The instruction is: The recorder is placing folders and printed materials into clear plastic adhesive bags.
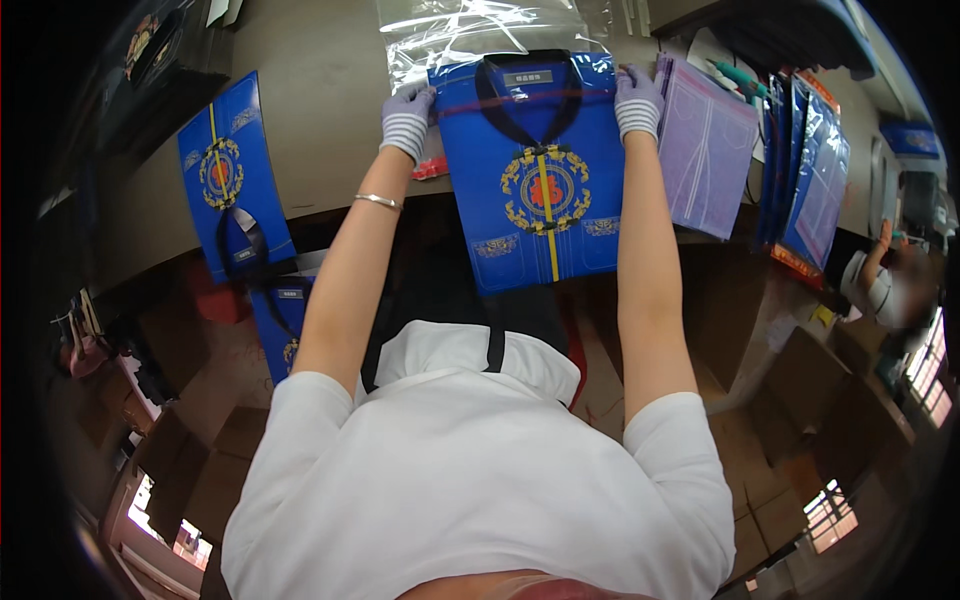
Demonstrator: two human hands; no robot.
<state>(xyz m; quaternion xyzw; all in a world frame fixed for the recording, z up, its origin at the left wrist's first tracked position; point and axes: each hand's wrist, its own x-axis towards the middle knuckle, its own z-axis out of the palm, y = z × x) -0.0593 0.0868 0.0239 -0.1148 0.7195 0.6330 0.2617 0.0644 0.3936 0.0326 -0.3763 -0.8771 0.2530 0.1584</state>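
A flat blue gift bag point(520, 215) with a black ribbon handle and a round gold-and-red emblem lies over the table's near edge. Its far end sits under the mouth of a clear plastic bag point(455, 32), which spreads out beyond it on the table. At the left edge, my left hand point(406, 115), in a light purple glove with a striped cuff, is closed on the plastic and the gift bag's side. Opposite it, my right hand point(638, 98), gloved alike, pinches the right edge. The fingertips of both are partly hidden.
Another blue gift bag point(228, 190) lies at the left, with one more point(285, 320) below it. Purple printed packets point(705, 145) lie just right of my right hand, then a stack of plastic-wrapped blue ones point(815, 170). Cardboard boxes point(815, 385) stand below; another person point(895, 285) is far right.
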